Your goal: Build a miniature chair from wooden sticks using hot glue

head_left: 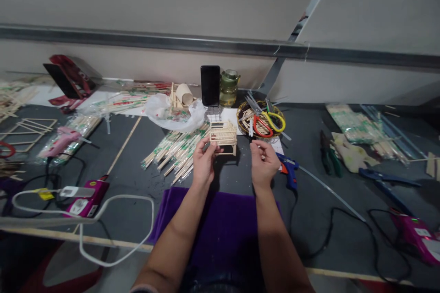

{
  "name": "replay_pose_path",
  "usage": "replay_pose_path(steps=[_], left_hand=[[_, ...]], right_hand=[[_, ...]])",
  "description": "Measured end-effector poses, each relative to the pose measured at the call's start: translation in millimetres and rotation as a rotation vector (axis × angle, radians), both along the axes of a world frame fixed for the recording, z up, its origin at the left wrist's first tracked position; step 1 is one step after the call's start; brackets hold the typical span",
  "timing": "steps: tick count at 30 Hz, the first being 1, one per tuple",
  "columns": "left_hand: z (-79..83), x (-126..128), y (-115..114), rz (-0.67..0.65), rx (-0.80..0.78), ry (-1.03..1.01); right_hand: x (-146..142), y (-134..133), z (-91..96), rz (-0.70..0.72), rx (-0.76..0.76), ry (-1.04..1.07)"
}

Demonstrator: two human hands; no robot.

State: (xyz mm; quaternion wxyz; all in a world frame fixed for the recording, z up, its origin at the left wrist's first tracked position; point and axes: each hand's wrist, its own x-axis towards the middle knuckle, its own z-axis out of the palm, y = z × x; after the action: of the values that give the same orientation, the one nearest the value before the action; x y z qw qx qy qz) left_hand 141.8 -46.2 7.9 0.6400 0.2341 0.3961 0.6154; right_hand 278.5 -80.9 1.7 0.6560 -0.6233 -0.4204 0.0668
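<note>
My left hand (204, 159) is closed on the near left corner of a small wooden-stick model (223, 133), a boxy frame with slatted sides held just above the table. My right hand (264, 160) is apart from it, thumb and forefinger pinched together. At those fingertips is something small and dark that I cannot make out. Just beyond the right hand sits a round basket (240, 124) with short sticks, red-handled scissors (261, 127) and yellow-handled scissors (275, 121). A blue glue gun (291, 171) with a long clear glue stick lies right of that hand.
Wrapped bundles of sticks (178, 153) lie left of the model. Behind stand a phone (210, 84), a green glass jar (229, 87) and a white plastic bag (161, 114). Purple cloth (220, 219) lies in front. Pliers (330, 155) and a magenta power strip (414, 233) are at right.
</note>
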Motion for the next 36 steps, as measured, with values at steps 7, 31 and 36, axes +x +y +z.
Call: replay_pose_path(steps=[7,31,36], left_hand=[[1.2,-1,1,-0.007,0.004,0.036],[-0.4,-12,9,0.118,0.319,0.562],[14.6,-7,30,-0.005,0.279,0.472]], right_hand=[[-1,5,3.8,0.117,-0.087,-0.04],[-5,34,31.6,0.376,-0.179,-0.812],[2,37,27.3,0.342,-0.175,-0.782]])
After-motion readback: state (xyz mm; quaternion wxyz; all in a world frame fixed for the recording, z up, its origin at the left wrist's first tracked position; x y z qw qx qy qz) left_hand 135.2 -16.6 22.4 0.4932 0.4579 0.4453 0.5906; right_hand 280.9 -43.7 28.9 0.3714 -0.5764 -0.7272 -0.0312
